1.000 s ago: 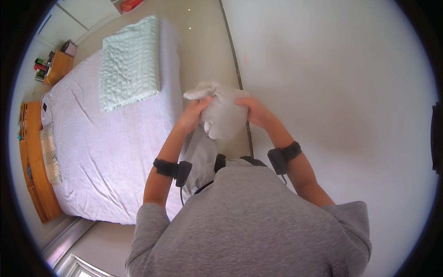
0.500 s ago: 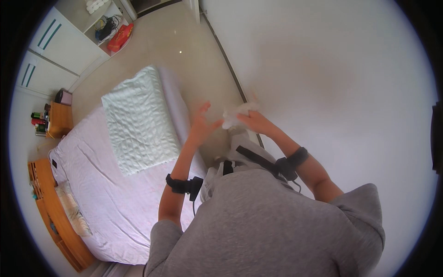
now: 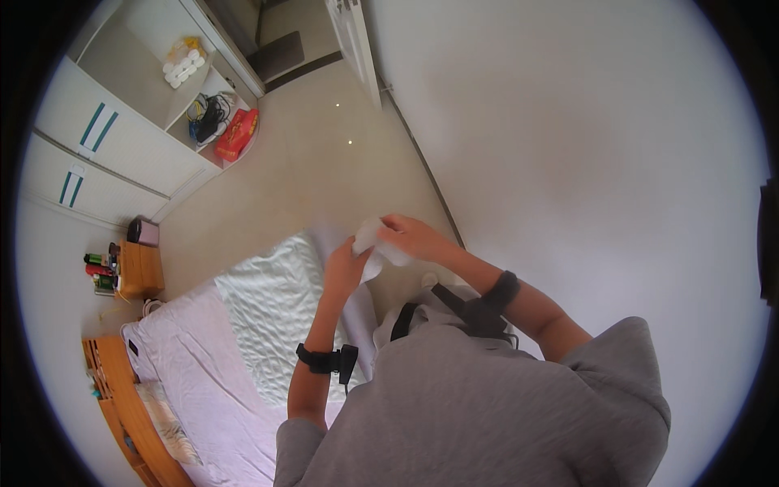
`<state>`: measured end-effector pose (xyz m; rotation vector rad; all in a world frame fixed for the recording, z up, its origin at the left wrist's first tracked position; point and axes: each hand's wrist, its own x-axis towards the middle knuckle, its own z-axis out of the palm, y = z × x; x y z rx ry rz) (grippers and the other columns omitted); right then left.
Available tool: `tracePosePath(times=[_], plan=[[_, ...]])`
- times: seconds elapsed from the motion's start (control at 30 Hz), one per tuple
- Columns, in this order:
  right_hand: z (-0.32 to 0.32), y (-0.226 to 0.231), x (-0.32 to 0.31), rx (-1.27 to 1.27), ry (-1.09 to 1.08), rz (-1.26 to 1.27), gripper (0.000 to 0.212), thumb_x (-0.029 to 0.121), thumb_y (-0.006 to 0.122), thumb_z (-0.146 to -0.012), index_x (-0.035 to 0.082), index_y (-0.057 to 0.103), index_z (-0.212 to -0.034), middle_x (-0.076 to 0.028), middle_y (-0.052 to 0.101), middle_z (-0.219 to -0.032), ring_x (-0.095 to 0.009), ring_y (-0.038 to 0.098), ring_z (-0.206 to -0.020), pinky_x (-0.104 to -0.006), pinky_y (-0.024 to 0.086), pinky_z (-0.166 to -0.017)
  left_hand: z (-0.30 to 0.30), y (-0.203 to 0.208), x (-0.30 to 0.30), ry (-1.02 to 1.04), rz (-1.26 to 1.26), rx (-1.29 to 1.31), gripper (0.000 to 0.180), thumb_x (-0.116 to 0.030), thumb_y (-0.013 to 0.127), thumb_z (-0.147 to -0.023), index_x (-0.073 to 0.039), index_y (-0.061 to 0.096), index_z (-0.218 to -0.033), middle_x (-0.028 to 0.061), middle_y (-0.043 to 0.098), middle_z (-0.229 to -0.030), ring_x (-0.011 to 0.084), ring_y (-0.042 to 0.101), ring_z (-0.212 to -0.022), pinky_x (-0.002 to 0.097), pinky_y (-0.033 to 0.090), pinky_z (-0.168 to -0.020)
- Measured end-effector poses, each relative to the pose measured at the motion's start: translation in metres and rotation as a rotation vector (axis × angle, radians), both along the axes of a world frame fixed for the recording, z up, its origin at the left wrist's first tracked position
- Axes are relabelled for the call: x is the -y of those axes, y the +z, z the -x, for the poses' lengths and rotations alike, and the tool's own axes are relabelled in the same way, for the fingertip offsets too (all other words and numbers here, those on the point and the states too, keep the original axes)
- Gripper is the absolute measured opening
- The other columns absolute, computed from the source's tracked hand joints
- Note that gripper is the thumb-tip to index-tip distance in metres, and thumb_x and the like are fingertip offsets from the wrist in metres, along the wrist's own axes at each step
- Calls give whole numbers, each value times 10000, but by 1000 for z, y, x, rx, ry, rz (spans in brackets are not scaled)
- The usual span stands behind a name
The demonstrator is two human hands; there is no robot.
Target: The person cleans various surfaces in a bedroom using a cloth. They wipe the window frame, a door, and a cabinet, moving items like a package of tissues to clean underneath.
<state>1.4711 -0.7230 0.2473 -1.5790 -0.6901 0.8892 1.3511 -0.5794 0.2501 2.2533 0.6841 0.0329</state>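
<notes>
Both my hands hold a soft white crumpled piece [image 3: 371, 235], thin like tissue or fine cloth; which of these I cannot tell. My left hand [image 3: 344, 268] pinches its left side, with the fingers pointing up. On the other side, my right hand [image 3: 412, 237] is closed on its upper right part, somewhat blurred. The white piece hangs in loose folds between and below the fingers, above the floor beside the bed. Each forearm wears a black strap with a small device.
The bed [image 3: 195, 357] on the left carries a pale green quilted cover [image 3: 272, 300]. Behind it are a wooden nightstand [image 3: 140, 268] and a white cabinet [image 3: 122, 138] with open shelves holding a red bag [image 3: 238, 136]. A white wall [image 3: 584, 162] stands close on the right; a door [image 3: 357, 49] is open ahead.
My left hand was apart with fingers spread and now grips the white piece too. The view has tilted up, showing more of the cabinet and doorway.
</notes>
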Motion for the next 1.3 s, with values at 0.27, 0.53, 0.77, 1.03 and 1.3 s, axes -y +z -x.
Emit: tracePosePath(times=[0.27, 0.53, 0.77, 1.03, 1.3], plan=[[-127, -4, -70, -681, -241, 121, 584, 409, 545, -895, 98, 370, -1357, -93, 500, -1295, -274, 451, -1221, -445, 416, -950, -126, 8, -102, 164, 188, 191, 391, -253, 636, -843, 0, 574, -1135, 155, 673, -947, 247, 653, -861, 340, 487, -753], [-258, -38, -174, -1207, -35, -663, 344, 306, 530, -911, 103, 513, -1188, -88, 546, -1201, -274, 522, -1115, -454, 461, -914, -304, 34, -173, -454, 432, 273, 397, -156, 642, -829, 3, 547, -1181, 143, 643, -1034, 213, 607, -949, 336, 466, -831], [-358, -13, -249, -803, -459, -869, 248, 148, 582, -864, 34, 536, -1079, -83, 608, -1028, -192, 611, -919, -332, 510, -805, -442, 55, -255, -922, 455, 339, 404, -263, 604, -873, 15, 540, -1159, 184, 578, -1131, 305, 558, -1059, 366, 440, -906], [-425, 21, -254, -563, -779, -770, 206, -17, 608, -796, 57, 500, -955, -16, 546, -899, -141, 570, -832, -279, 496, -729, -569, 41, -302, -943, 293, 534, 289, -242, 554, -907, -34, 583, -1106, 125, 550, -1204, 289, 523, -1114, 348, 407, -953], [-583, 12, -350, -565, -707, -685, 74, 142, 489, -913, 71, 497, -896, -20, 502, -807, -135, 506, -731, -314, 451, -704, -724, 57, -490, -590, -83, 561, 315, -188, 571, -885, -49, 545, -1167, 129, 540, -1229, 296, 497, -1156, 368, 386, -979]])
